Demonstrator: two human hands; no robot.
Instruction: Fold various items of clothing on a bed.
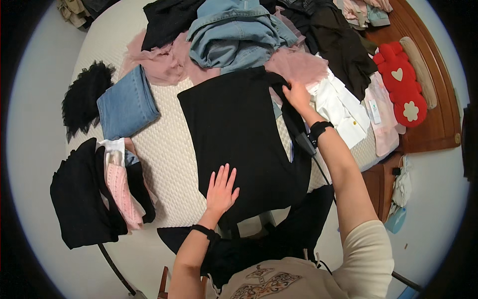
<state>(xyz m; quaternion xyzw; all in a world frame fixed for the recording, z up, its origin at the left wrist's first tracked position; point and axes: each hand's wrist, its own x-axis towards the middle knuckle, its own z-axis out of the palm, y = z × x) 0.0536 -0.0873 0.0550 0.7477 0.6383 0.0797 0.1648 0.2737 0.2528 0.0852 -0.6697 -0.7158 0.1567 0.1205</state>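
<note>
A black long-sleeved garment (239,130) lies spread on the bed before me, its lower edge reaching past the mattress edge towards my lap. My left hand (222,190) rests flat on its lower left part, fingers extended and slightly apart. At its upper right, my right hand (298,97) pinches a narrow strip of the black cloth, probably a sleeve. That strip runs down along the right side, with a gap showing the bed between it and the body. The fingertips of my right hand are partly hidden by the cloth.
Folded blue jeans (129,102) and black tulle (87,97) lie left, above a stack of folded clothes (87,194). A denim garment (239,37) and pink tulle (168,59) lie beyond. White clothing (341,108) and a red cushion (401,84) are right, near the wooden headboard (433,127).
</note>
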